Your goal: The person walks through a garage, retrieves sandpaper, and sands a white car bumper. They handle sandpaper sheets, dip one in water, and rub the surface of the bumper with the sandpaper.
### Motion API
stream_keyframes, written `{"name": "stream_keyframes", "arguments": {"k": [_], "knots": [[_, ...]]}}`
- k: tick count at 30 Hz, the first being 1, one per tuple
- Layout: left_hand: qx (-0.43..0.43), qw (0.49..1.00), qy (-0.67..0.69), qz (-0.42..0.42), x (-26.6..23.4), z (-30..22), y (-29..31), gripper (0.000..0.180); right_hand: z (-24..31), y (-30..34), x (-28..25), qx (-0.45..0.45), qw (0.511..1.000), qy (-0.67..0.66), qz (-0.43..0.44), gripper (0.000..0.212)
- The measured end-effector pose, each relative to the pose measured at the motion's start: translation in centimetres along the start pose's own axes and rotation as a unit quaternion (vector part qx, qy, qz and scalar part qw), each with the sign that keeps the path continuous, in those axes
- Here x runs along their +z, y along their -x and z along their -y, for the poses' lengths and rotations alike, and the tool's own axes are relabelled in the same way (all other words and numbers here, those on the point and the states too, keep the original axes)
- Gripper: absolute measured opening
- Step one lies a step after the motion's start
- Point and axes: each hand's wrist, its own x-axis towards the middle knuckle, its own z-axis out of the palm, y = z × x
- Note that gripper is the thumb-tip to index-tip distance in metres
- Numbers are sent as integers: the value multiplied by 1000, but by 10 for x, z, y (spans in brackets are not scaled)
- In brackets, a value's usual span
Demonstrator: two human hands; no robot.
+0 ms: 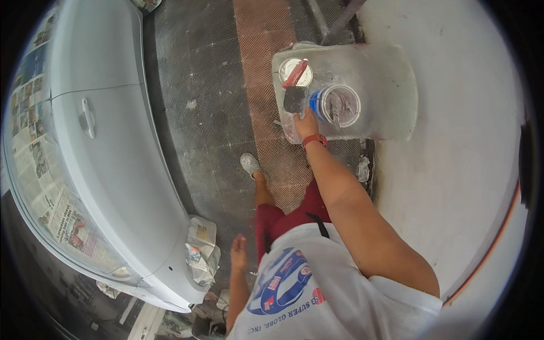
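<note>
On a translucent, dusty table top, my right hand has its fingers closed at the lower edge of a dark flat square plate. Right beside it stands an open can with a blue side and a pale rim. Inside the can is grey paste, with a streaked lump or stick-like piece that I cannot make out. Farther up lies a round lid with a red tube-like item across it. My left hand hangs low beside my body, fingers loosely stretched and holding nothing.
A grey car body stands to the left, its windows covered with newspaper. More crumpled paper covers its lower end. The table top stands against a pale wall. The patterned floor has a reddish strip.
</note>
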Motion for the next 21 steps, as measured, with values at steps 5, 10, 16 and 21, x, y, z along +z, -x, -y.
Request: {"name": "stream_keyframes", "arguments": {"k": [5, 10, 16, 21], "knots": [[-85, 991, -79, 72, 108, 20, 75, 54, -7, -81, 29, 6, 999, 24, 48, 98], [-67, 996, -34, 55, 169, -52, 94, 47, -25, -151, 72, 4, 999, 50, -15, 112], [33, 997, 59, -23, 211, -74, 101, 43, -53, -194, 85, 79, 993, 71, 60, 95], [-22, 991, 123, -55, 234, -72, 112, 47, -28, -113, 66, 103, 968, -130, 189, 48]]}}
